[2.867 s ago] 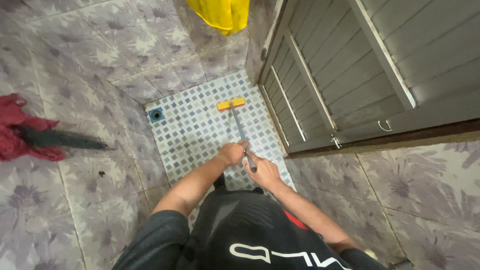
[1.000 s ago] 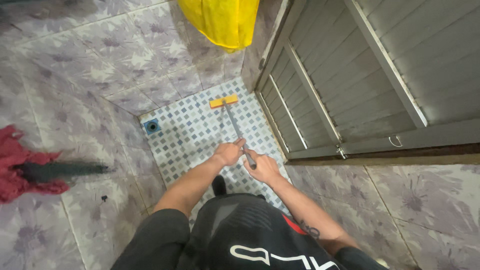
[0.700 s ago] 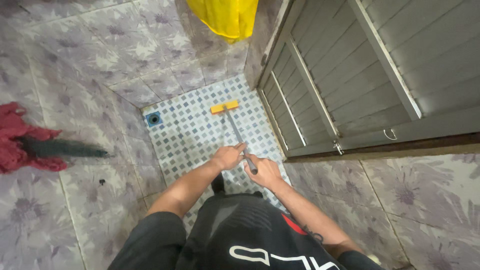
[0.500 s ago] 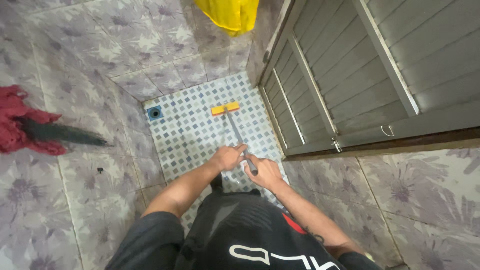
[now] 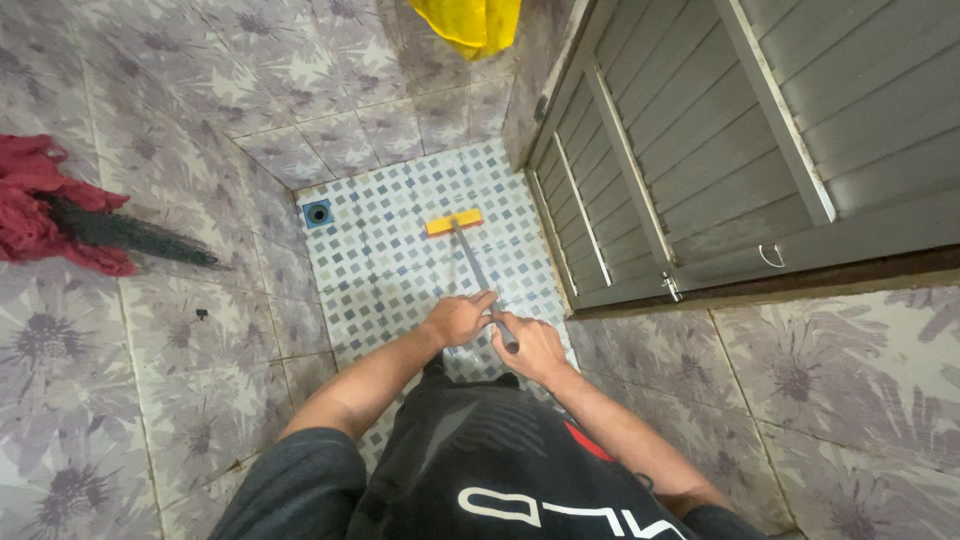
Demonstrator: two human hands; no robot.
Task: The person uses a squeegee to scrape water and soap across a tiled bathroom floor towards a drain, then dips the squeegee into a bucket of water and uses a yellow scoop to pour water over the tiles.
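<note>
purple flowered tiles line the walls around a small checked floor (image 5: 400, 260), with a slatted grey door (image 5: 700, 150) to the right of it. a yellow cloth (image 5: 470, 20) is cut off at the top edge, and a red cloth (image 5: 45, 205) at the left. the person's feet are hidden under the dark shirt. both the left hand (image 5: 458, 318) and the right hand (image 5: 530, 345) are closed round the grey handle (image 5: 478, 270) of a floor scrubber, the left further down; its yellow head (image 5: 453, 222) rests on the floor well beyond the fingers, right of the round drain (image 5: 318, 213).
</note>
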